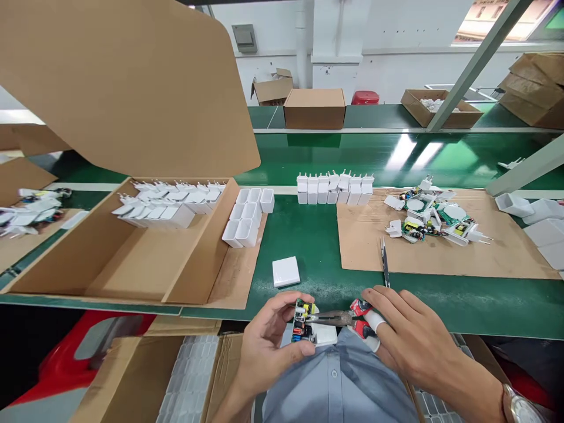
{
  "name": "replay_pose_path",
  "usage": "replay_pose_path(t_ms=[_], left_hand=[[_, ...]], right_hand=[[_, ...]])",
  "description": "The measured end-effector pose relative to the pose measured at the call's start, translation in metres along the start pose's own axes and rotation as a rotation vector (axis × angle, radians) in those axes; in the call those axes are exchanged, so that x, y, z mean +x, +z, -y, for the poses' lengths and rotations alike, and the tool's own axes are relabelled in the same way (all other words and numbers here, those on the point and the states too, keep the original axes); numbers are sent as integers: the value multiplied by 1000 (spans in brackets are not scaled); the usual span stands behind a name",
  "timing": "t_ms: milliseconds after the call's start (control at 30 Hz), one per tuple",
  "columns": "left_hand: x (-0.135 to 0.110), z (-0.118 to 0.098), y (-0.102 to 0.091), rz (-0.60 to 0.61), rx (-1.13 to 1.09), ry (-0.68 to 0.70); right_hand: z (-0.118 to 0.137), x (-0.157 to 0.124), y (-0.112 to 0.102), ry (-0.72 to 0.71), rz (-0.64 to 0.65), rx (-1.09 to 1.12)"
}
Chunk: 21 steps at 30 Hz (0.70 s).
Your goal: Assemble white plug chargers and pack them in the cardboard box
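Note:
My left hand (pixel 273 346) pinches a small circuit board (pixel 302 322) with yellow and dark components, joined to a white plastic piece (pixel 325 335). The handles of a pair of red-handled pliers (pixel 339 318) are wrapped in the fingers of my right hand (pixel 405 329). The pliers' jaws point left and reach the components on the board; whether they grip a part I cannot tell. Just beyond my left hand lies a white square case (pixel 285 272) on the green table. Tweezers (pixel 385 263) lie beyond my right hand, at the cardboard's edge.
An open carton (pixel 132 258) holding white plug units stands at left, beside empty white housings (pixel 247 217). White adapters (pixel 335 188) line up at the back. Loose circuit boards (pixel 434 214) pile on a cardboard sheet (pixel 365 247); more housings (pixel 546 229) sit far right.

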State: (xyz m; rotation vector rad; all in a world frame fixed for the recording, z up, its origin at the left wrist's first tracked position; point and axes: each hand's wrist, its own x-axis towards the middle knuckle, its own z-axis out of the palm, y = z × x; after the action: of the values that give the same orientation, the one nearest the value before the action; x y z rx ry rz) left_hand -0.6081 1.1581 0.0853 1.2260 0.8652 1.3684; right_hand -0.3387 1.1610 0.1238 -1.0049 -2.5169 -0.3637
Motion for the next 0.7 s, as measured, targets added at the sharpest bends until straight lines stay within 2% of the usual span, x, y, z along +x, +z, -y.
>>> replay_pose_path(t_ms=[333, 700], left_hand=[[-2, 3, -6, 45, 81, 50], [-3, 1, -8, 104, 202, 52]], right_hand=[[0, 5, -8, -62, -7, -56], [-2, 2, -7, -64, -24, -40]])
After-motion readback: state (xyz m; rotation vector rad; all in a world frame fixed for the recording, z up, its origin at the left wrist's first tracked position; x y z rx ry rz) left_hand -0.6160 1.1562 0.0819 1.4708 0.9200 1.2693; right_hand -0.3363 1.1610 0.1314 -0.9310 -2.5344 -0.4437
